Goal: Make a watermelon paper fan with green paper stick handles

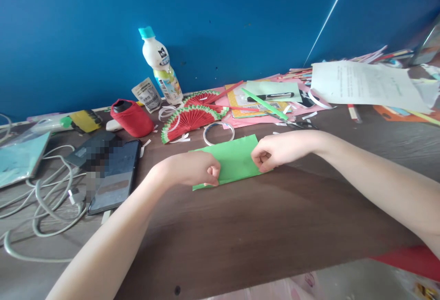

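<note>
A green sheet of paper (237, 158) lies on the dark wooden table, with a narrow fold along its near edge. My left hand (202, 168) is closed at the paper's left end, its fingers curled and pressing on the near edge. At the right end my right hand (270, 152) pinches the paper's near corner, thumb and fingers drawn together. Just behind the paper is a roll of double-sided tape (219, 133). Beyond that are red pleated paper fans (195, 121) with green and white rims, made to look like watermelon slices.
A white drink bottle (161, 64) stands by the blue wall. At left are a phone (117, 176), tangled white cables (41, 199) and a red-wrapped object (132, 117). Scissors (299, 125), a black marker (271, 97) and a printed sheet (364, 84) lie at the back right.
</note>
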A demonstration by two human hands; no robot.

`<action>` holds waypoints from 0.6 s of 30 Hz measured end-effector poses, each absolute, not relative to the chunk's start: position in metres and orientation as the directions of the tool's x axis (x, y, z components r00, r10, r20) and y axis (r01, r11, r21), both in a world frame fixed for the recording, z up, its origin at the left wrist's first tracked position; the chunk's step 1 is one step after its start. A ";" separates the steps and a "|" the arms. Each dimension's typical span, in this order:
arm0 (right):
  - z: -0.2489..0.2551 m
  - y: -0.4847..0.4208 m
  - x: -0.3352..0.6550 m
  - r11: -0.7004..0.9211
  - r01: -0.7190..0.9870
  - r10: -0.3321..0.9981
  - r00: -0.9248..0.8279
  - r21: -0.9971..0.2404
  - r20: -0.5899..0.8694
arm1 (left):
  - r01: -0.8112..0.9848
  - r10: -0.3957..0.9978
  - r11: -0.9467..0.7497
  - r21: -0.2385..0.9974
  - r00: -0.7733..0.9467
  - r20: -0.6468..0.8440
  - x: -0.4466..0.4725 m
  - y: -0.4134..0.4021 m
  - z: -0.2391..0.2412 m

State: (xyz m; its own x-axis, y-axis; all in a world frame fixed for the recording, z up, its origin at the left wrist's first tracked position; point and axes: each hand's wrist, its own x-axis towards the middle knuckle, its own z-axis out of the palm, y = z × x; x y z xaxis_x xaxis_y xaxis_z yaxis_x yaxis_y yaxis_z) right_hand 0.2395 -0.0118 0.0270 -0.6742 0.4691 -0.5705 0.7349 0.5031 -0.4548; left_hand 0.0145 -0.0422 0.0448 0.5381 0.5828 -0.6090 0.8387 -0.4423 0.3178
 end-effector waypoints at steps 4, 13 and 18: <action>0.029 -0.019 0.235 0.530 0.761 0.531 -0.642 -0.375 -0.553 | 0.835 0.569 -0.437 0.334 0.544 -0.616 0.014 -0.040 0.042; 0.020 -0.033 0.215 0.586 0.612 0.513 -0.787 -0.531 -0.342 | 0.844 0.575 -0.450 0.292 0.524 -0.628 0.017 -0.039 0.044; 0.016 -0.035 0.214 0.583 0.617 0.536 -0.781 -0.529 -0.321 | 0.844 0.570 -0.449 0.293 0.523 -0.634 0.017 -0.039 0.044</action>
